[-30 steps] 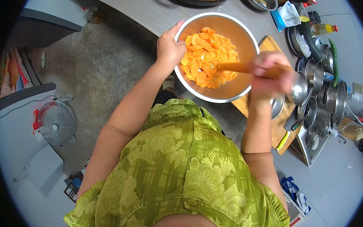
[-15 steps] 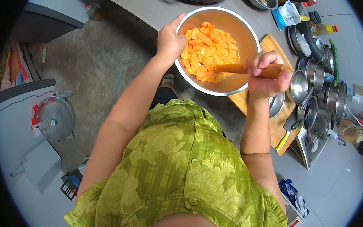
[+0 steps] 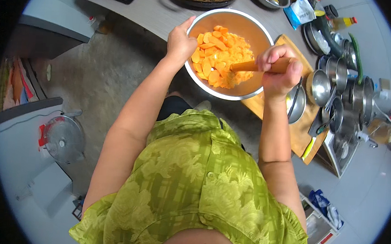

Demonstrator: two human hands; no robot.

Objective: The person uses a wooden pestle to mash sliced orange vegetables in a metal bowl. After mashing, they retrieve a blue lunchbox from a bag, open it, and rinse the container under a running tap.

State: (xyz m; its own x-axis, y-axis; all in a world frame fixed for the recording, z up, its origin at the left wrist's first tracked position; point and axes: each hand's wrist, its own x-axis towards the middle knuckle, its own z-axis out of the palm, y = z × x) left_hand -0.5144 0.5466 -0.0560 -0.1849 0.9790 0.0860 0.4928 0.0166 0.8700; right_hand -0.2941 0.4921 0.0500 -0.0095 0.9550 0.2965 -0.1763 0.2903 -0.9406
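Observation:
At the bowl's left rim, my left hand (image 3: 181, 45) is closed, fingers on the outside and thumb toward the edge. This wide metal bowl (image 3: 259, 34) sits tilted toward me at the counter's front edge. Inside lie oval carrot slices (image 3: 206, 60), whole on the left and crushed to an orange mash on the right. My right hand (image 3: 277, 69) is wrapped round a wooden rolling pin (image 3: 246, 66) above the bowl's right side. The pin slants down to the left, its lower end in the carrots.
A wooden cutting board (image 3: 255, 103) lies right of the bowl, bearing a small metal bowl (image 3: 297, 106) and a knife with a yellow-green handle (image 3: 309, 148). Several pots and ladles (image 3: 337, 74) crowd the right side. A dark pan (image 3: 207, 1) stands behind. A fan (image 3: 63, 143) is at lower left.
My right hand and the rolling pin have shifted slightly left and up in view, the pin pressed into the carrots. The bowl and surroundings have shifted a little as the view turned.

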